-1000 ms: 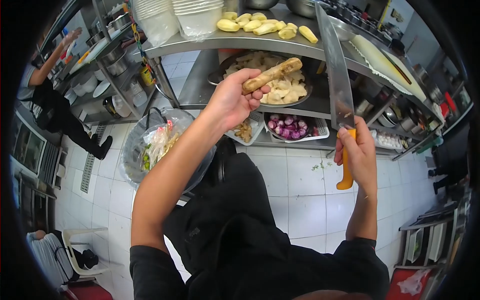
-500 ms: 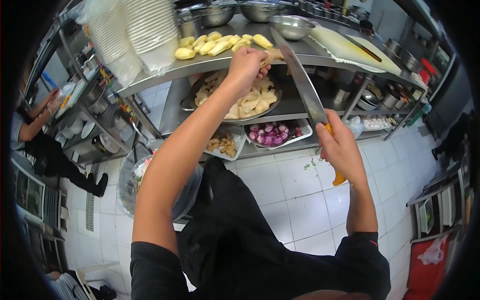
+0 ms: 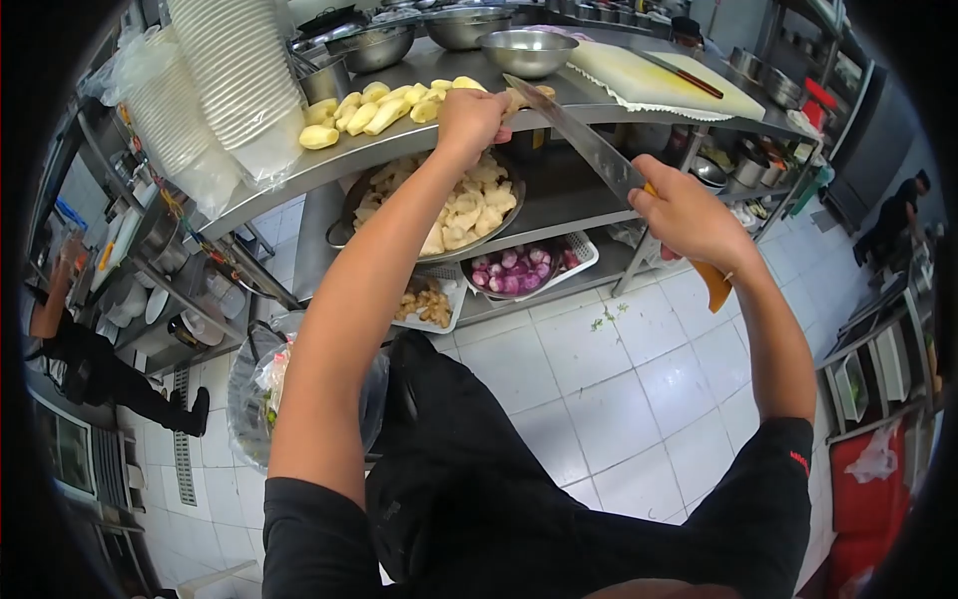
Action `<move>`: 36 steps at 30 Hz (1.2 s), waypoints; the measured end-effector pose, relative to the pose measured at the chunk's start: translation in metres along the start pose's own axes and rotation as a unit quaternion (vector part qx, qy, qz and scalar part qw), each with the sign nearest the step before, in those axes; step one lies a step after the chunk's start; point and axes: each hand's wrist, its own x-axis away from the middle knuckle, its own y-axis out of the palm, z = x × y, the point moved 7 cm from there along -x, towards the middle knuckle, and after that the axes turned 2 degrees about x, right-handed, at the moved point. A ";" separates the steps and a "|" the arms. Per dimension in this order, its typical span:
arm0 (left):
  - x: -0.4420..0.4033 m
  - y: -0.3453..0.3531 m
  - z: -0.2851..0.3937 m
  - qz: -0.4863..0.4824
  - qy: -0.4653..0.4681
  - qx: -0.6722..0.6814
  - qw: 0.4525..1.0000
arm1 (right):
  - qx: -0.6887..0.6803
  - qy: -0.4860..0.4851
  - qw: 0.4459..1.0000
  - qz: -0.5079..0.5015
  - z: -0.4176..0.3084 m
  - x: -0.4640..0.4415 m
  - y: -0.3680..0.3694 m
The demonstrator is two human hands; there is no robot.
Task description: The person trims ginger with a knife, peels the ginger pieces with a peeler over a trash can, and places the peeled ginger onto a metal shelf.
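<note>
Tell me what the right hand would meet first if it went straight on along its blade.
Probably the tan piece in the left hand: the right hand aims its knife across it in view. Depth is unclear, so the counter's edge could come first.

The left hand (image 3: 473, 126) and right hand (image 3: 691, 208) make 2 closed grips; behind each grip, a bare forearm (image 3: 384, 240) slopes back toward the body.

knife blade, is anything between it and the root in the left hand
Nothing visible stands between the knife blade and the root; the blade's tip end crosses over it, beside the left hand.
</note>
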 end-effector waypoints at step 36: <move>-0.014 -0.005 -0.005 0.003 -0.052 -0.081 0.995 | 0.192 0.023 0.971 -0.137 -0.044 -0.048 -0.027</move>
